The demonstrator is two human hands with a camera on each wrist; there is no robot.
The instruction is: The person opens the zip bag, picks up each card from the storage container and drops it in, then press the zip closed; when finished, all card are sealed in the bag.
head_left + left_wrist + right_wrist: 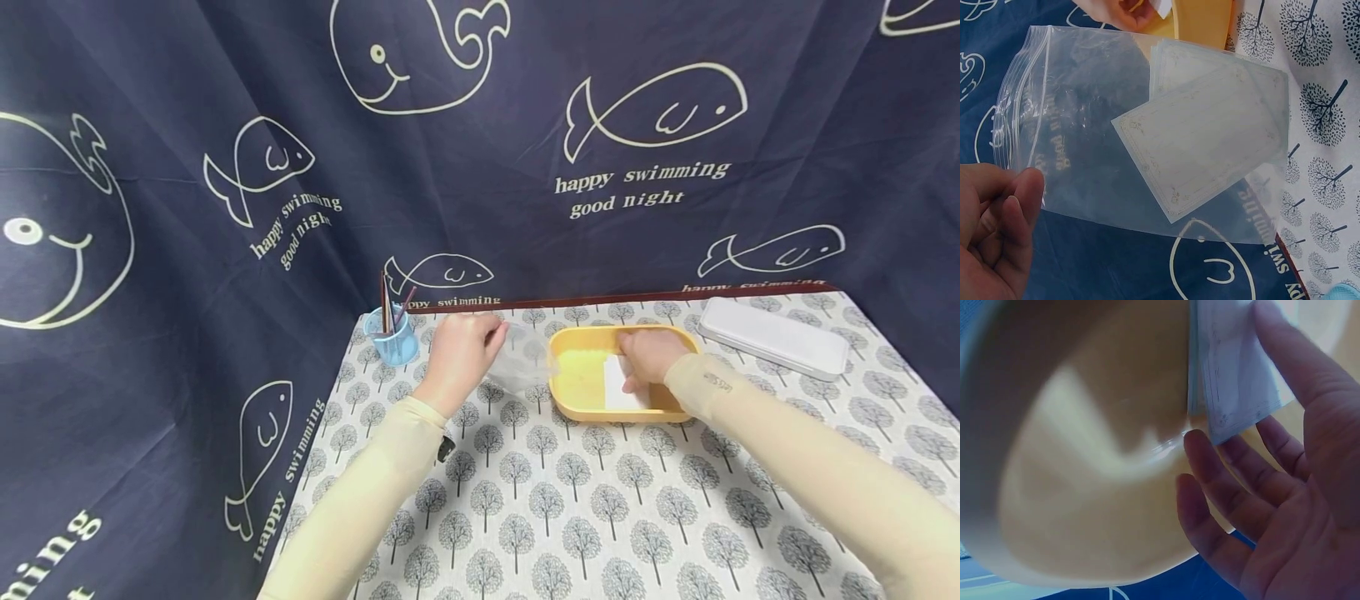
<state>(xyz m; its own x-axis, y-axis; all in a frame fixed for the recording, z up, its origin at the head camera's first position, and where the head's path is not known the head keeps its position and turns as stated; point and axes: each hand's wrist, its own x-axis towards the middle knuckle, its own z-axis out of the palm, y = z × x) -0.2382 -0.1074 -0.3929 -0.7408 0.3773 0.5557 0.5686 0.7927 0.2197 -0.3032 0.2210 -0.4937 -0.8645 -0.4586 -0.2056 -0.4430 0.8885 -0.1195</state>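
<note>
My left hand (461,354) pinches a clear zip bag (519,360) by its zip end, left of a yellow basket (600,415). Through the bag's plastic, the left wrist view shows several pale cards with printed borders (1204,144), fanned slightly apart. My right hand (654,354) reaches down inside the basket and grips a small stack of white cards (615,385). Seen from the right wrist, the thumb lies across the face of these bordered cards (1235,375), while the fingers (1229,481) curl along their lower edge.
A light blue pen cup (395,344) holding several pencils stands at the back left. To the right of the basket lies a long white case (772,337). A tree-print cloth (540,500) covers the table, and a dark blue curtain (465,192) hangs behind it.
</note>
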